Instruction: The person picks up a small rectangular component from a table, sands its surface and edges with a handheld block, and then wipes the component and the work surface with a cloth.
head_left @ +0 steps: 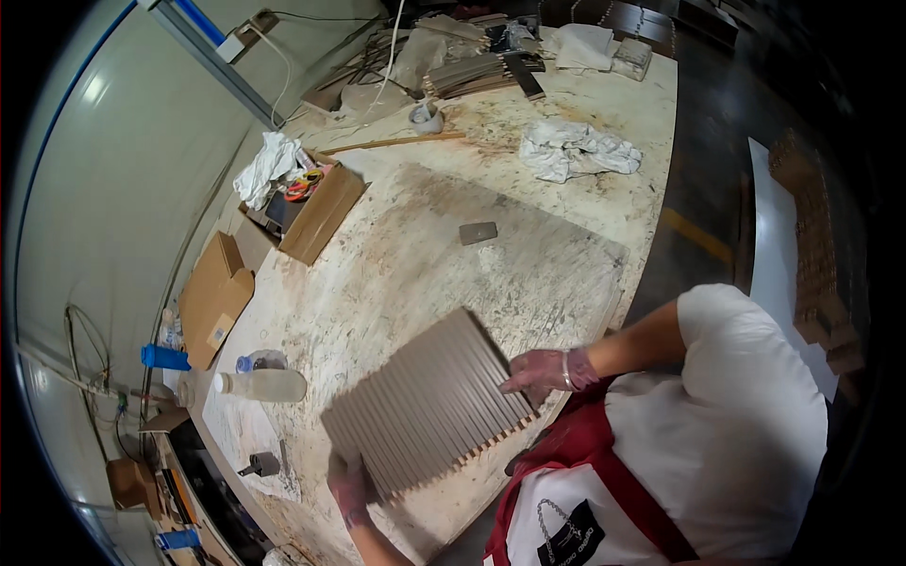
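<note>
A row of narrow grey-brown strips, packed side by side with pale ends, lies between my hands over the near part of the table. My left hand, in a thin purplish glove, closes on the lower left side of the row, its fingertips partly hidden. At the opposite side my right hand, gloved alike, presses its fingers against the outermost strip. Whether the row rests on the table or is slightly raised, I cannot tell.
The stained white table bears a small grey block, a bottle, a black clip-like tool and a white cloth. A cardboard box of tools stands left. Strips are piled at the far end.
</note>
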`<state>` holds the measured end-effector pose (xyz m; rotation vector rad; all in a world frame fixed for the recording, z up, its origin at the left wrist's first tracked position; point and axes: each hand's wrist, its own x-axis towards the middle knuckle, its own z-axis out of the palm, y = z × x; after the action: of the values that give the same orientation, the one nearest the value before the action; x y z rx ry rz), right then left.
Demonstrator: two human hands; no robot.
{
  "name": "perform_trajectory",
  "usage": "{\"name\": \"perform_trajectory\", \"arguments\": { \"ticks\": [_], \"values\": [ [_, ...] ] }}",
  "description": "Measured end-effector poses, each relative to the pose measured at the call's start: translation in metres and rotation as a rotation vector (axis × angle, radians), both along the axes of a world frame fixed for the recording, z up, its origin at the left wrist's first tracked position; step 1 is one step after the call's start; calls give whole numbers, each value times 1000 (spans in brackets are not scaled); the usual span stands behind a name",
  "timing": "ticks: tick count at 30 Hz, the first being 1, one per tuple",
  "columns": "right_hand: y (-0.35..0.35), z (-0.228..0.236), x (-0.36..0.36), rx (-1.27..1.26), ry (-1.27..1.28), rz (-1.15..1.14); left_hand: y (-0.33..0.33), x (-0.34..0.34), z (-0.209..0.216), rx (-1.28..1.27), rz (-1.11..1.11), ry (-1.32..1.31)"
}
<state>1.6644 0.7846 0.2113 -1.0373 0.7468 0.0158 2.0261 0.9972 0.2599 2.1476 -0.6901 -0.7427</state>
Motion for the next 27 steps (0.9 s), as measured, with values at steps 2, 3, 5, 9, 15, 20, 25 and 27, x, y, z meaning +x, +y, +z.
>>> {"name": "perform_trajectory", "arguments": {
  "ticks": [2,3,5,9,15,20,25,27],
  "values": [
    [9,-2,-8,-26,165,-87,-57,18,-2,-20,-142,19],
    [15,-3,-10,149,78,-217,-83,26,-1,-62,-241,15],
    [19,-7,-3,164,-66,-276,-145,43,2,6,-362,-103],
    [15,-6,20,497,-69,-425,-262,59,9,47,-604,-168],
    [-8,2,80,565,-264,-545,-391,80,-11,159,-745,-681],
    [-30,-13,137,539,-332,-577,-431,88,-30,-32,-774,-988],
    [-50,-27,160,453,-323,-437,-395,72,-20,-197,-785,-587],
    [-56,-29,152,431,-330,-356,-353,69,-12,-432,-713,-439]
  ]
}}
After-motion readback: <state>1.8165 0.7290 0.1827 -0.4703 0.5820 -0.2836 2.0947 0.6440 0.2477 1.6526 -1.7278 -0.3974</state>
